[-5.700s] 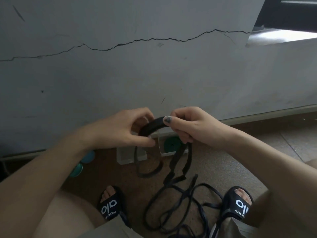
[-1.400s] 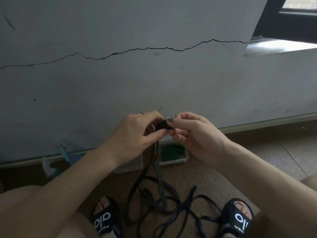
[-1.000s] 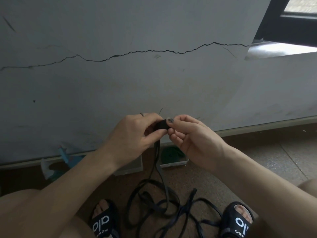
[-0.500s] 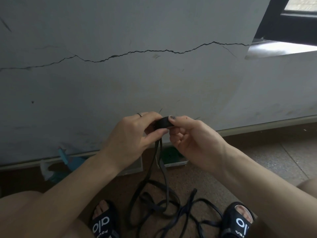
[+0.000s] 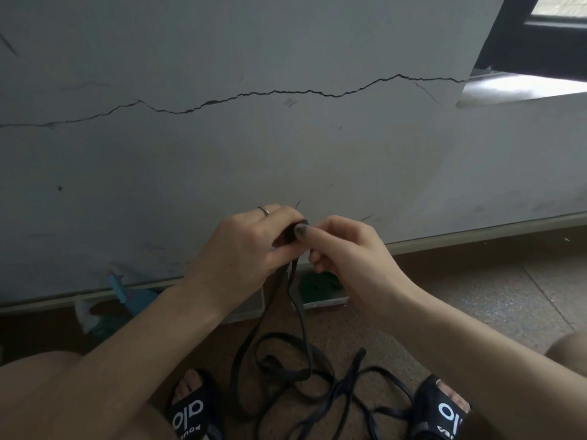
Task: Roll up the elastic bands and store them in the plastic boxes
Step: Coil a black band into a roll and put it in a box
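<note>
While the two hands are meeting in front of the cracked wall [image 5: 286, 147], the left hand [image 5: 244, 249] is curling its fingers around a small rolled start of the black elastic band [image 5: 300, 315], its grip narrow and closed on the roll, with a ring showing on one finger. The right hand [image 5: 343, 249], just at 3 o'clock from the left, is pinching the same roll with thumb and fingertips (the thumbnail is dark-painted), so both grips are holding the band. The loose length is hanging toward 6 o'clock and lying in tangled loops on the floor [image 5: 476, 306] between two black slides [image 5: 193, 408]. Behind the hands, at 12 o'clock from the loops, a plastic box [image 5: 320, 300] holding something green is standing against the skirting; another clear box [image 5: 251, 306] is sitting just at 9 o'clock from it, partly hidden by the left wrist. Further toward 9 o'clock, a third container [image 5: 85, 312] with teal contents is lying by the wall.
</note>
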